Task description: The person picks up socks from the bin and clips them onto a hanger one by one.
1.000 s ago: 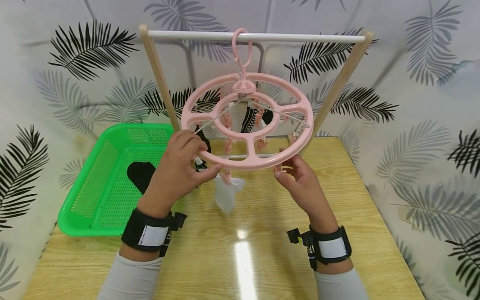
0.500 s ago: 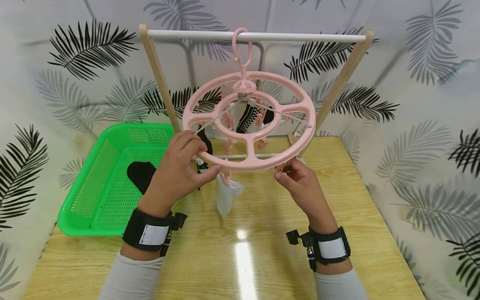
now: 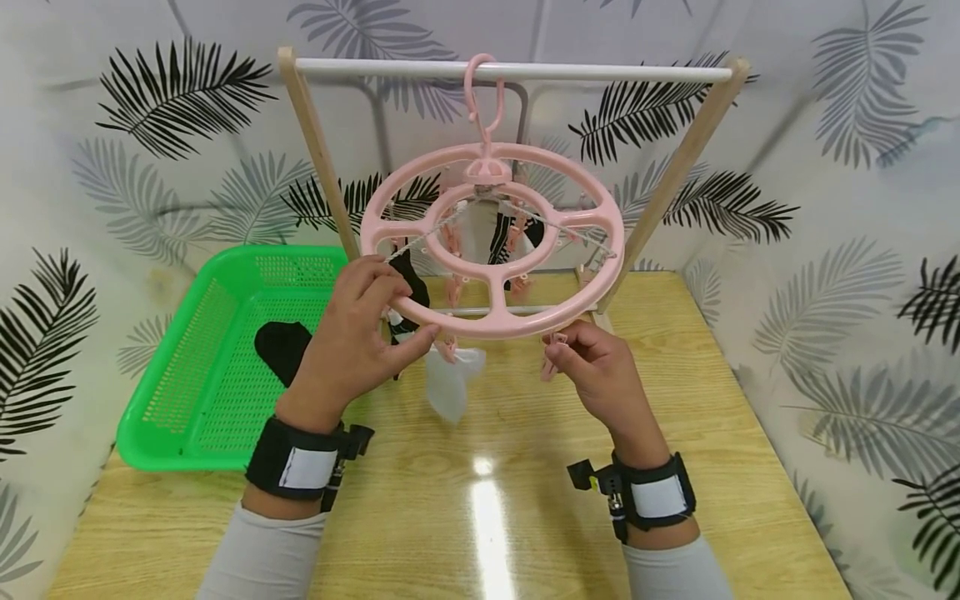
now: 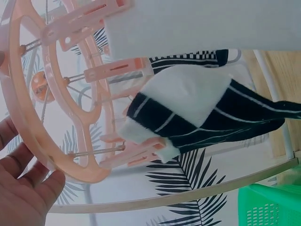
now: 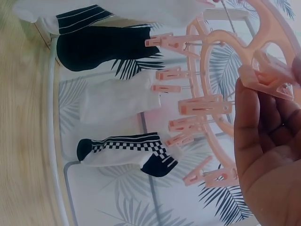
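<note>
A pink round clip hanger (image 3: 498,325) hangs by its hook from a white bar. My left hand (image 3: 360,329) grips its near left rim, thumb underneath and fingers over the top. Just below the near right rim, my right hand (image 3: 603,362) pinches a pink clothespin (image 3: 553,354) between thumb and fingers. No sock shows in that clothespin. A white sock (image 3: 453,387) dangles from a clip at the front. In the left wrist view a black-and-white sock (image 4: 188,101) is clipped beside it. A checkered sock (image 5: 124,148) and a black sock (image 5: 103,47) hang farther round the ring.
On the left of the table (image 3: 420,517), a green basket (image 3: 161,400) holds a black sock (image 3: 283,348). Wooden posts (image 3: 678,175) carry the white bar (image 3: 600,72) over the back of the table, before a leaf-patterned backdrop.
The right hand has come slightly lower, and its clothespin now shows hanging below the rim. The ring swayed right, then back left. My left hand has kept its hold.
</note>
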`<state>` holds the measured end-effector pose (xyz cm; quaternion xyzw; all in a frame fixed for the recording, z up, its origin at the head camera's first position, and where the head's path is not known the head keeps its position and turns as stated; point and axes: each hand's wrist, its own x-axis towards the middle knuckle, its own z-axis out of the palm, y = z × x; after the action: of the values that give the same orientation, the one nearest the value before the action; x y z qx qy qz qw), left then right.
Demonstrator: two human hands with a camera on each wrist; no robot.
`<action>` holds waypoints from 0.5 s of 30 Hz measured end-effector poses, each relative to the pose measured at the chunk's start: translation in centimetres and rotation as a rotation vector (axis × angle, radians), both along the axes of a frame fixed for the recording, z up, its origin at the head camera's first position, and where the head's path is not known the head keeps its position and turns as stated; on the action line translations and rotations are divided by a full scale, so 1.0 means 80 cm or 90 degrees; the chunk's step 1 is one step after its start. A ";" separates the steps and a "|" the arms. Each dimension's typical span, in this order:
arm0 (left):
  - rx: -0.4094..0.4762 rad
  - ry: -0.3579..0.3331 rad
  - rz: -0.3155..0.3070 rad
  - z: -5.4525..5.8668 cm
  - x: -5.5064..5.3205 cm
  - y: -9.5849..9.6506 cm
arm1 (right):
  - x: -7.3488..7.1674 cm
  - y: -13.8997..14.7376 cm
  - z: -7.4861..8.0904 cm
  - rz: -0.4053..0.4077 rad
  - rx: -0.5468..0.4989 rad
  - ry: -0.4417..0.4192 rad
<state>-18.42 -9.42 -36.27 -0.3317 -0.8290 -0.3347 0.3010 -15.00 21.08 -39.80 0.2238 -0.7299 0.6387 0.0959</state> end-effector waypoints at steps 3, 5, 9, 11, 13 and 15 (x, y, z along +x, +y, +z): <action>0.000 0.005 0.008 -0.002 0.001 -0.001 | -0.001 -0.002 0.000 0.003 0.008 0.024; 0.001 0.009 0.010 -0.003 0.002 -0.001 | -0.002 -0.002 -0.001 0.006 0.009 0.033; 0.002 0.019 0.018 -0.005 0.003 -0.001 | -0.002 -0.005 -0.001 0.005 0.002 0.037; 0.008 0.021 0.028 -0.007 0.005 -0.002 | -0.001 -0.006 -0.001 0.002 0.002 0.034; 0.031 0.026 0.044 -0.010 0.007 -0.005 | -0.001 -0.007 -0.002 -0.005 0.008 0.030; 0.074 0.034 0.067 -0.014 0.007 -0.010 | 0.000 -0.008 -0.002 -0.011 0.014 0.022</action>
<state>-17.86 -10.24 -37.41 -0.2786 -0.8163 -0.3570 0.3585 -15.03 20.40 -39.94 0.2292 -0.7372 0.6257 0.1115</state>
